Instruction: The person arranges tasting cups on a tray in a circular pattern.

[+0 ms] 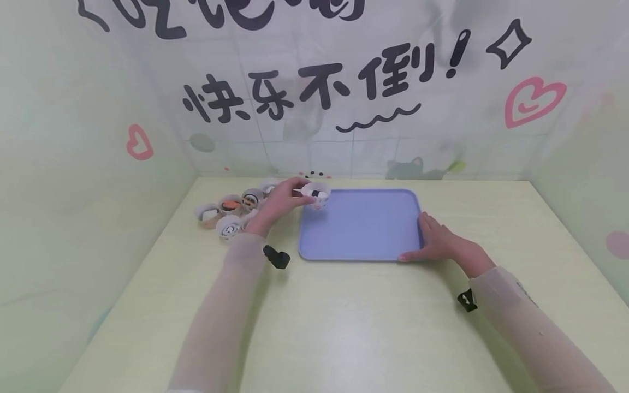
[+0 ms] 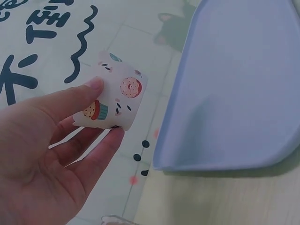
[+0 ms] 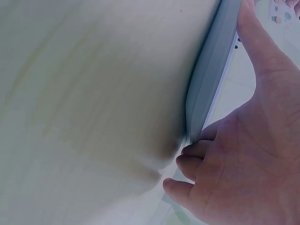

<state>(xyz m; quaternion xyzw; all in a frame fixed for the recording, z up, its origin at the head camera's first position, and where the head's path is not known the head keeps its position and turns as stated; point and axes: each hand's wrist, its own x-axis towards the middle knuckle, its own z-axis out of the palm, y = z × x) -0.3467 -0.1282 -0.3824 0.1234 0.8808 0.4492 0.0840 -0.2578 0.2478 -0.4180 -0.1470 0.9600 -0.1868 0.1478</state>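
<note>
My left hand (image 1: 282, 202) pinches a small white paper baking cup (image 2: 123, 91) between thumb and fingers. Doughnuts and a cupcake are printed on its side. In the head view a white piece with a dark band (image 1: 316, 194) shows inside this cup, which is over the left edge of a blue rectangular tray (image 1: 361, 226). At the tray's near right corner, my right hand (image 1: 437, 237) holds the rim, its thumb along the near edge and its fingers against the right side. The right wrist view shows the tray's outer wall (image 3: 208, 75) beside those fingers.
Several more paper cups stand grouped left of the tray, partly behind my left hand and forearm. One cup has an orange-topped piece (image 1: 231, 204), another a white spiral piece (image 1: 230, 228). Behind the pale table (image 1: 334, 316) rises a wall with black lettering (image 1: 265, 93).
</note>
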